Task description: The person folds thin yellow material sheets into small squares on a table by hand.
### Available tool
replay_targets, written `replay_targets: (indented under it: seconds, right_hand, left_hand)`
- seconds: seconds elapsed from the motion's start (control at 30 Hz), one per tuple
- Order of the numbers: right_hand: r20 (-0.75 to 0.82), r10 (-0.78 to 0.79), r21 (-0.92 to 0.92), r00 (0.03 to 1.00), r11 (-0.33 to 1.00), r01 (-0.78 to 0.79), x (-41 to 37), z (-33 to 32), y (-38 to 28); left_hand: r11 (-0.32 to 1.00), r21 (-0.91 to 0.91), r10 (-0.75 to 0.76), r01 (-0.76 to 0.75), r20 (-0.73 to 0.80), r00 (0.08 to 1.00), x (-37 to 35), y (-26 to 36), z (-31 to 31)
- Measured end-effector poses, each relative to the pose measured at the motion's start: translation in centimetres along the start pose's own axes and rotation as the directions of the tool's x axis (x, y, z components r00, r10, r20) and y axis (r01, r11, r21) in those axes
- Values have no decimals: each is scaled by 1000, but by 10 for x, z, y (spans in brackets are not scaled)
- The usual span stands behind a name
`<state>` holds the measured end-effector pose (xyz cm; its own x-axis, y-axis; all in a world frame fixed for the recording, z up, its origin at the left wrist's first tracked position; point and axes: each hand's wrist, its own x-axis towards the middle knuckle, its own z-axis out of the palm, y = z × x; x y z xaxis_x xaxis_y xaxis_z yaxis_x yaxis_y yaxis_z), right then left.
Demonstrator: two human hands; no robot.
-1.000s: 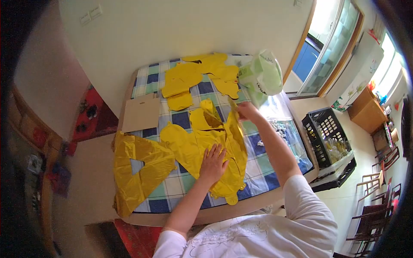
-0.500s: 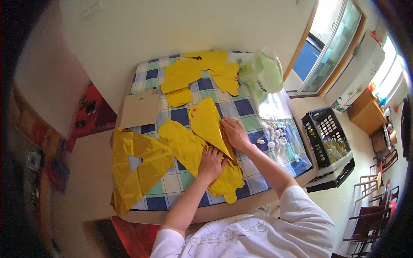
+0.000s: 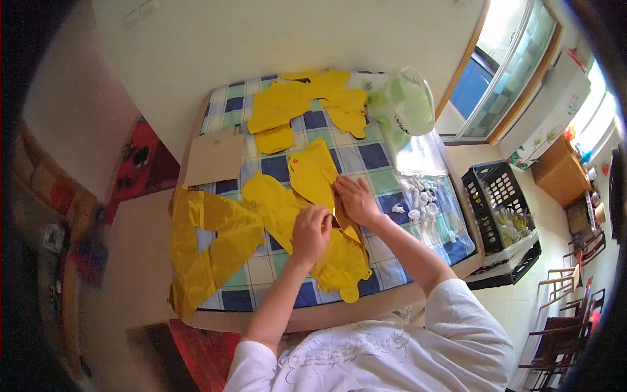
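A flat, shiny yellow foil sheet (image 3: 311,168) with a small red spot lies in front of me on the checked cloth, its lower part folded or overlapping. My left hand (image 3: 311,234) is closed, its fingers curled and pinching at the sheet's lower edge, where a dark gap shows. Fingers stretched out, my right hand (image 3: 357,201) presses flat along the sheet's right side. Beneath and to the lower left spreads another yellow piece (image 3: 269,197) with rounded outlines, its lower end (image 3: 343,264) showing below my hands.
More yellow pieces (image 3: 281,108) lie at the far side. A creased yellow sheet (image 3: 225,245) and a beige board (image 3: 214,159) are at the left. Rightward sit a green-white plastic bag (image 3: 405,104), small white items (image 3: 423,206) and a black crate (image 3: 498,202) beside the table.
My left hand has risen from lying spread on the yellow sheet and moved slightly up, its fingers now curled in. The right hand stays pressed at the sheet's side.
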<state>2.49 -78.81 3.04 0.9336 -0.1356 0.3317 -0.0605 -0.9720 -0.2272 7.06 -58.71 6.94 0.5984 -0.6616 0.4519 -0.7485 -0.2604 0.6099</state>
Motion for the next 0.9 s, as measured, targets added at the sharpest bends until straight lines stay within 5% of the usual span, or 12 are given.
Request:
replay_targets:
  seconds: [0.07,0.17,0.3,0.33,0.47,0.53,0.6,0.67,0.7,0.77,0.83,0.9]
  right_hand:
    - [-7,5,3,1000,1000,-5,-1,1,0]
    - [-12,13,26,1000,1000,-13,1,-3,-2]
    - [-20,16,37,1000,999,-15,1,1,0]
    - [-18,20,46,1000,999,-20,0,1,-1]
    - [12,42,46,999,998,-42,-1,0,-2]
    - [25,29,48,999,998,-30,0,1,2]
    - [46,47,38,998,998,-49,2,-4,-3]
    - [42,40,55,998,998,-43,2,-1,-2]
    - [28,25,76,999,997,-27,2,3,0]
    - [6,15,60,1000,998,-15,0,-3,-2]
    - [-17,9,50,1000,999,-9,2,4,4]
    - [-16,17,43,1000,999,-16,1,6,3]
  left_hand:
    - [978,195,89,-68,-102,991,13,-11,-6]
    - [893,450,-2,10,-18,1000,22,-41,-3]
    - [949,306,-102,78,63,993,35,-70,-24]
    - [957,267,-88,117,-119,989,39,-63,-42]
    - [952,273,-104,141,-145,984,55,-118,-119]
    - [888,339,-267,311,-171,948,59,-120,-169]
    - [856,468,-67,222,-326,943,51,-185,-226]
    - [897,294,-154,331,-493,856,25,-239,-287]
    - [778,269,-391,568,-499,773,0,-311,-325]
    - [487,330,-632,808,-505,587,-43,-308,-365]
    - [256,429,-762,866,-462,454,-75,-286,-382]
    - [173,495,-806,851,-426,412,-82,-253,-383]
